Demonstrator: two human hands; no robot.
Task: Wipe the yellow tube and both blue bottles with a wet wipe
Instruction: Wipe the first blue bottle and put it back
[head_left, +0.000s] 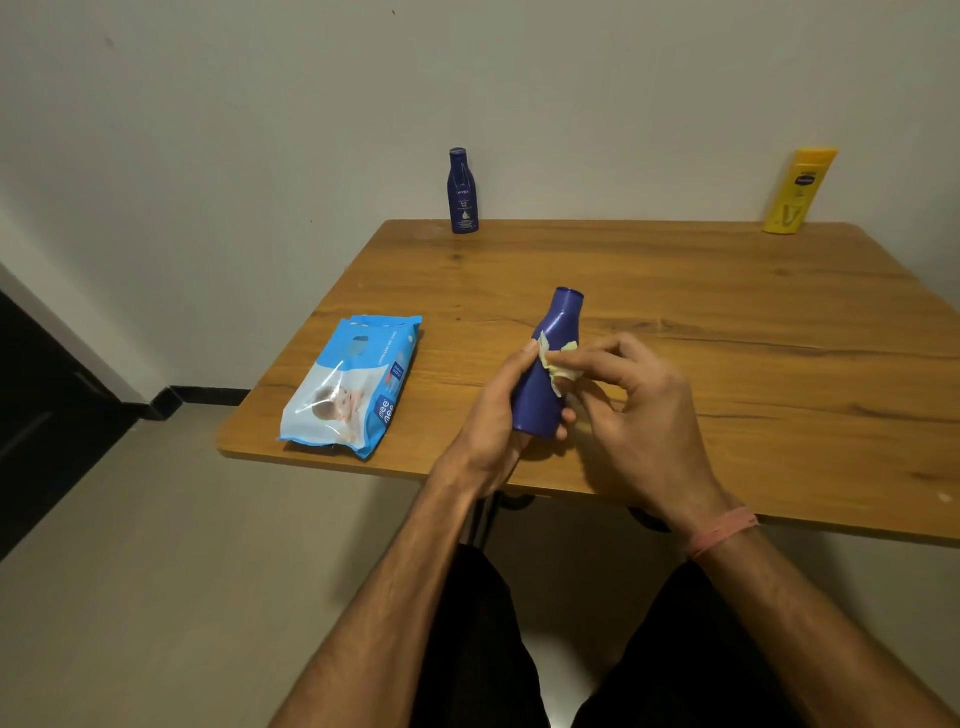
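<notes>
My left hand (491, 421) grips a blue bottle (550, 364) by its lower body, tilted with the cap end pointing away, just above the wooden table (727, 332). My right hand (636, 410) pinches a small pale wet wipe (558, 364) against the bottle's side. A second blue bottle (462, 191) stands upright at the table's far left edge by the wall. The yellow tube (797, 191) stands on its cap at the far right corner.
A blue and white pack of wet wipes (353, 387) lies flat near the table's front left corner. A pale wall runs behind the table. A dark door or panel (47, 415) is at the left. My dark-trousered legs (483, 649) are under the table's front edge.
</notes>
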